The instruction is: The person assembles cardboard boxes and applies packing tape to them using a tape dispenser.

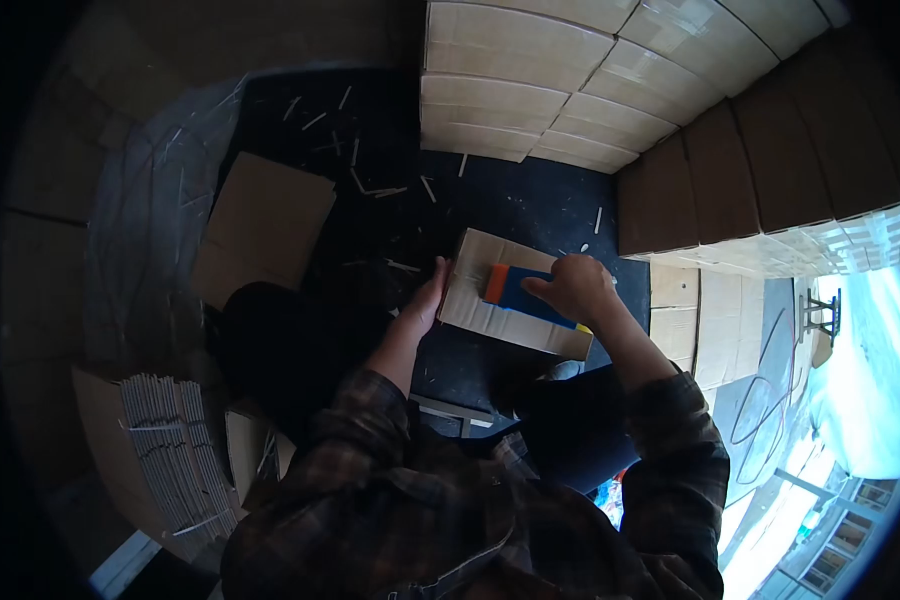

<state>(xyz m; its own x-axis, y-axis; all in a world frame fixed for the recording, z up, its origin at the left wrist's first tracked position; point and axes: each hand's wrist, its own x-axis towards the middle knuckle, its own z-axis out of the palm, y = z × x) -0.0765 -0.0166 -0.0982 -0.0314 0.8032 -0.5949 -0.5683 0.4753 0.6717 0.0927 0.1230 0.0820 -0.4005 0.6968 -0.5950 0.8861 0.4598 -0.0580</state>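
Note:
A small brown cardboard box point(460, 305) lies on the dark floor between my knees. My left hand point(430, 296) rests flat along its left side, fingers stretched out. Over the top of the box my right hand point(576, 290) is closed on the right part of a flat blue thing with an orange end point(515, 290). A bit of yellow shows at its lower right corner. This blue and orange thing lies lengthwise over the box; its exact kind does not show. My palm and fingers hide part of it.
Stacked cartons point(515, 60) rise ahead, and more cartons point(705, 190) stand at right. A cardboard sheet point(265, 225) lies on the left, near scattered thin strips point(370, 190). Bundled flat cardboard point(175, 440) stands at lower left. A thin cable point(760, 380) curls on the floor at right.

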